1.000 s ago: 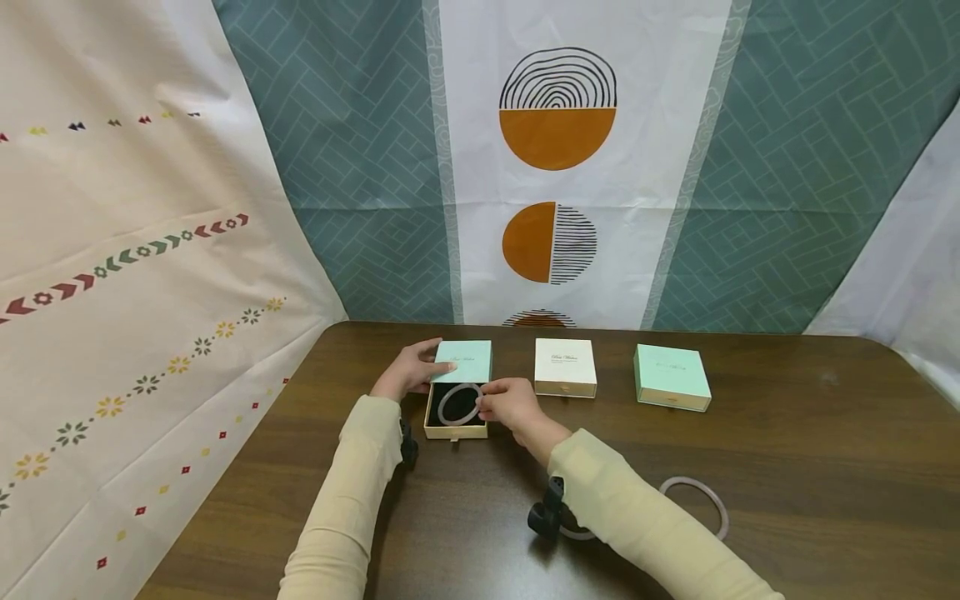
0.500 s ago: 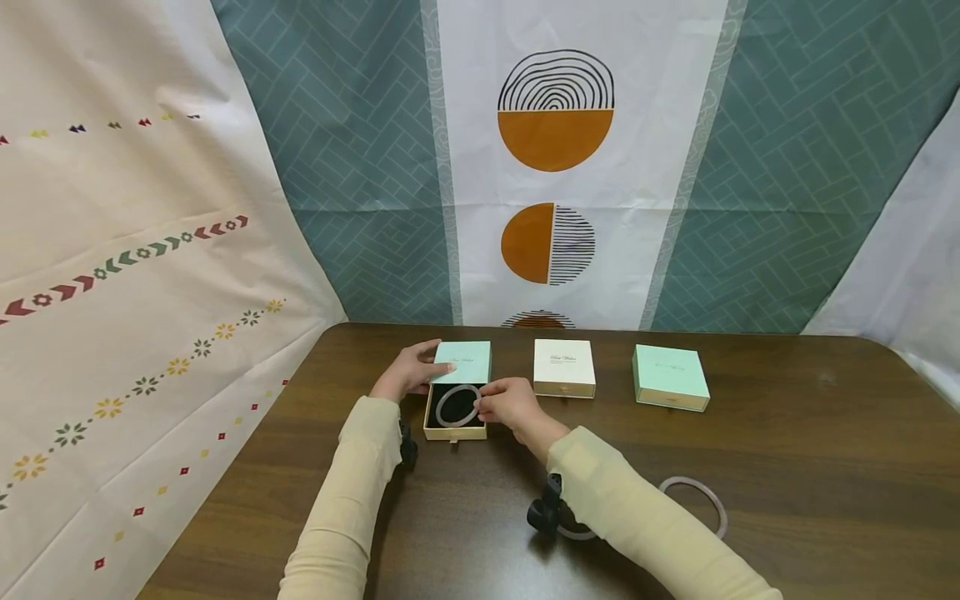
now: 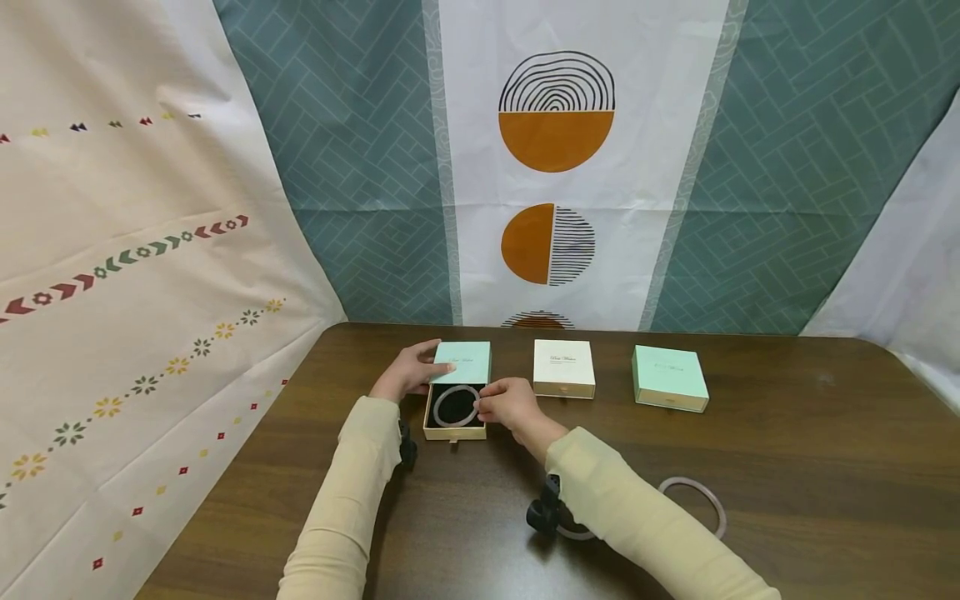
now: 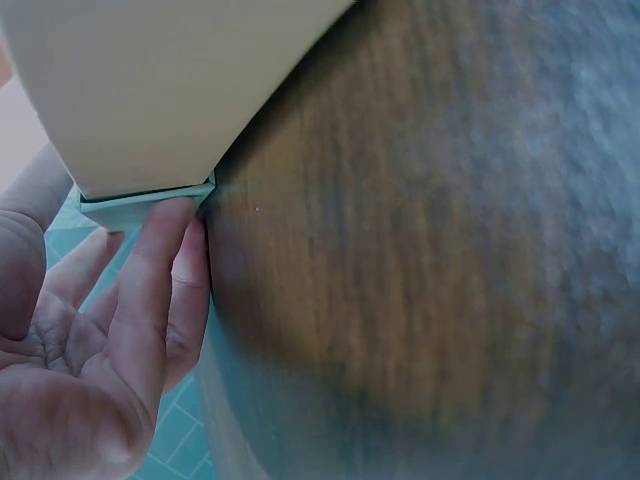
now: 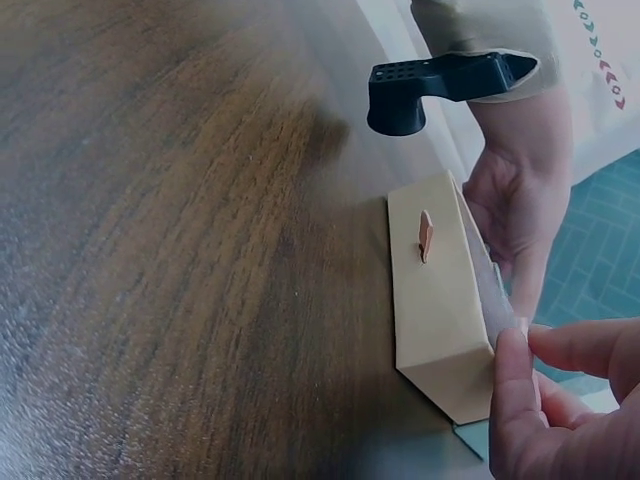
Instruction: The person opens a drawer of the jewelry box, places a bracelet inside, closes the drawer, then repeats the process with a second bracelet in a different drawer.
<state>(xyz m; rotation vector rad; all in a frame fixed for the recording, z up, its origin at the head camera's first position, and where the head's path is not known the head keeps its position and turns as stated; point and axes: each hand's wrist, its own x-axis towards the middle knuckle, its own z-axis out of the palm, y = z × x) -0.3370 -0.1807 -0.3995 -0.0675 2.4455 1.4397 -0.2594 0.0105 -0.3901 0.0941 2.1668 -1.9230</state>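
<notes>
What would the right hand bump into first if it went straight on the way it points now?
Probably the left wall of the open drawer: the right hand pinches a bangle and points across the drawer toward it. Depth is hard to judge, so it might pass above the wall instead.

Cream sleeves (image 3: 345, 492), black wrist cameras (image 3: 540, 517), seemingly perforated mount (image 5: 465, 76)
</notes>
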